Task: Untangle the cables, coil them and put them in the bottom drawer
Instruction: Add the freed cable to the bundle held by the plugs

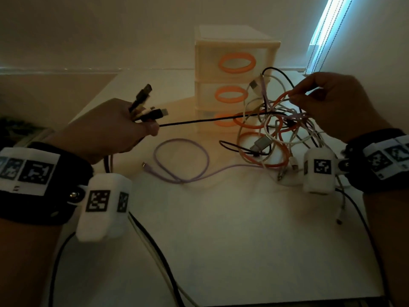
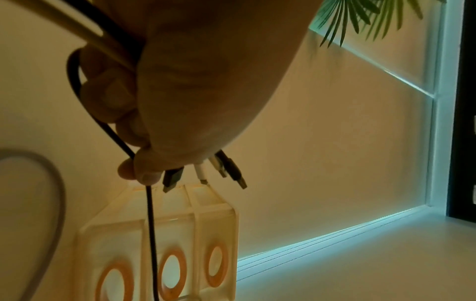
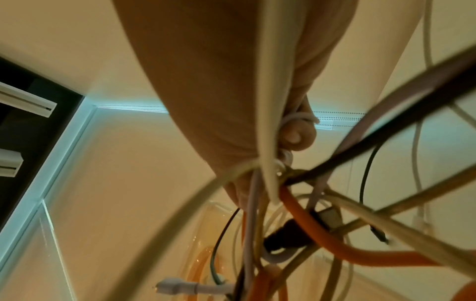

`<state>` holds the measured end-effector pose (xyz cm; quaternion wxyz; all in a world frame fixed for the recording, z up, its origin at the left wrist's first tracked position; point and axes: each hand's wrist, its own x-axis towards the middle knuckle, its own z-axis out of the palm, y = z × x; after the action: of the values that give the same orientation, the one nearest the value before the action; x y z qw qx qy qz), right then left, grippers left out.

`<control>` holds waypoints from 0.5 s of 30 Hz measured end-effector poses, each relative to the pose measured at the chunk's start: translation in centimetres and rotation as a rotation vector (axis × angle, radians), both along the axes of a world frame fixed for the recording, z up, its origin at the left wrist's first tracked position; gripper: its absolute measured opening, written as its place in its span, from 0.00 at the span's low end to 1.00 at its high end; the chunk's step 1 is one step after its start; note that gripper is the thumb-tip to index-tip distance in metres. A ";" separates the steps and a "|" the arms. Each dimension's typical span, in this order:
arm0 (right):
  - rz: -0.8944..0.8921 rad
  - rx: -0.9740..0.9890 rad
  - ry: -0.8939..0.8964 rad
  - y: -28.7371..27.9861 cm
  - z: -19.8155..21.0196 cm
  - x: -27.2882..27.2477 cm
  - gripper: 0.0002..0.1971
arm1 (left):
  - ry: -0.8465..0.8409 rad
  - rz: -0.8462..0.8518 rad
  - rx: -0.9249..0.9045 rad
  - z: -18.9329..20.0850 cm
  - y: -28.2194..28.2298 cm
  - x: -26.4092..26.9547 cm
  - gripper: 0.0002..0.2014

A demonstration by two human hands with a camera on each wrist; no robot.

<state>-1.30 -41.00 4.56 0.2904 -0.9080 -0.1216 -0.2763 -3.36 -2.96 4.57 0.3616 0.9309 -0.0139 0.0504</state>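
Note:
A tangle of orange, white, black and lilac cables [image 1: 272, 129] hangs in front of the cream drawer unit [image 1: 232, 49]. My right hand [image 1: 332, 103] holds the tangle up, fingers pinching an orange loop [image 1: 284, 96]; the right wrist view shows white and lilac strands [image 3: 270, 167] caught in its fingers. My left hand [image 1: 124, 127] grips a bunch of USB plug ends [image 1: 146, 105], which also stick out below the fist [image 2: 206, 175] in the left wrist view. A taut black cable [image 1: 199, 121] runs from its fingers into the tangle. A lilac cable [image 1: 183, 160] loops on the table.
The drawer unit has three drawers with orange ring handles, all closed; the bottom drawer [image 1: 221, 121] sits behind the cables. Black and white leads [image 1: 155, 251] trail off the near table edge. A window with a blind cord [image 1: 327, 29] is at back right.

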 end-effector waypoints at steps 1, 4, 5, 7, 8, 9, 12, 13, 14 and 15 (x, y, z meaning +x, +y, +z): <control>0.000 -0.006 0.001 0.1 0.0 0.0 0.05 | -0.006 0.008 0.004 0.1 0.2 0.1 0.11; 0.020 -0.011 0.002 0.4 0.2 0.0 0.04 | 0.000 0.016 0.017 -0.2 0.3 0.2 0.09; 0.040 -0.011 0.013 0.5 0.1 -0.1 0.04 | 0.008 0.021 0.015 -0.4 0.3 0.3 0.10; 0.075 -0.046 0.066 0.4 -0.1 -0.3 0.07 | 0.024 0.036 -0.008 -0.8 0.2 0.5 0.12; 0.096 -0.066 0.107 0.4 -0.2 -0.4 0.09 | 0.026 0.040 -0.024 -1.0 0.1 0.5 0.13; 0.125 -0.067 0.157 0.3 -0.2 -0.5 0.10 | 0.027 0.040 -0.037 -1.1 -0.1 0.5 0.13; 0.201 -0.059 0.331 0.5 -0.1 -0.8 0.14 | 0.035 0.018 -0.042 -1.4 -0.6 0.4 0.13; 0.209 -0.109 0.367 0.5 -0.1 -0.8 0.15 | 0.037 0.009 -0.040 -1.5 -0.7 0.4 0.13; 0.214 -0.180 0.400 0.4 0.0 -0.7 0.17 | 0.036 0.007 -0.041 -1.6 -0.7 0.4 0.13; 0.211 -0.259 0.434 0.4 0.0 -0.6 0.19 | 0.034 0.016 -0.047 -1.6 -0.7 0.4 0.12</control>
<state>-1.95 -40.65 4.60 0.2183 -0.9579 -0.1849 -0.0254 -2.95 -3.65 2.99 0.3834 0.9228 0.0009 0.0375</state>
